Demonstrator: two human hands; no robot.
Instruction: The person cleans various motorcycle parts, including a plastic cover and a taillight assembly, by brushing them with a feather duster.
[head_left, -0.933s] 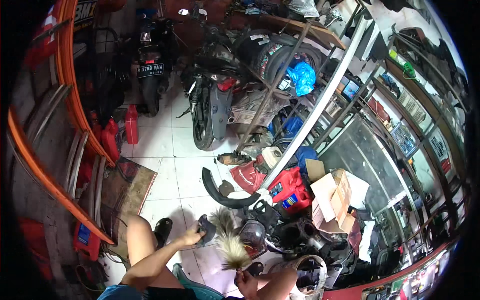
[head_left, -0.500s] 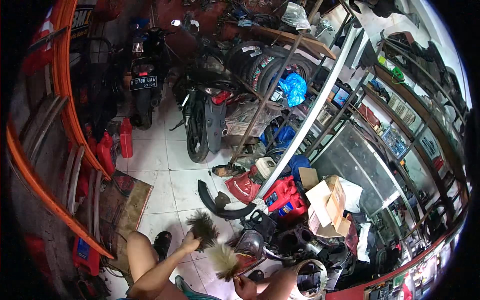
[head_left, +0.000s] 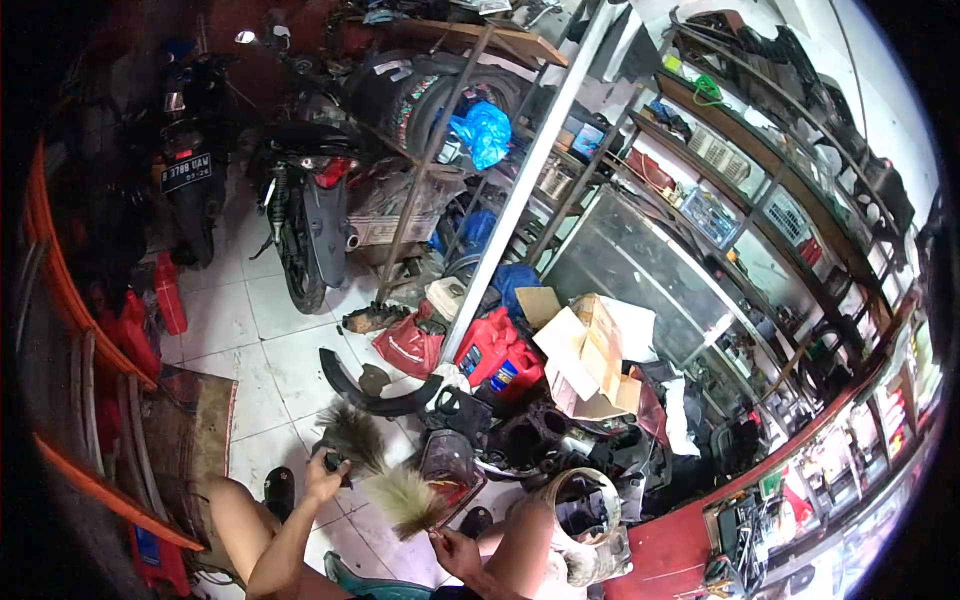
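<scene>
My left hand (head_left: 322, 482) is closed around the dark base of a bushy, dark grey-brown feather duster (head_left: 354, 436), whose tuft points away from me. Lower down, my right hand (head_left: 456, 552) grips a pale, cream-coloured feather duster (head_left: 400, 500) with a darker part near the fingers. The two tufts lie close together, over the tiled floor between my knees. How the left fingers sit on the base is partly hidden.
Beyond the dusters lies a curved black fender (head_left: 375, 400). Red jugs (head_left: 500, 350), a cardboard box (head_left: 590, 370) and a round, light-rimmed container (head_left: 585, 505) crowd the right. A motorcycle (head_left: 315, 210) stands farther back; an orange frame (head_left: 110, 500) borders the left.
The view has swung right, so the surroundings sit farther left. My left hand has turned, and the dark duster's tuft tilts differently above the pale one. Both hands keep their hold.
</scene>
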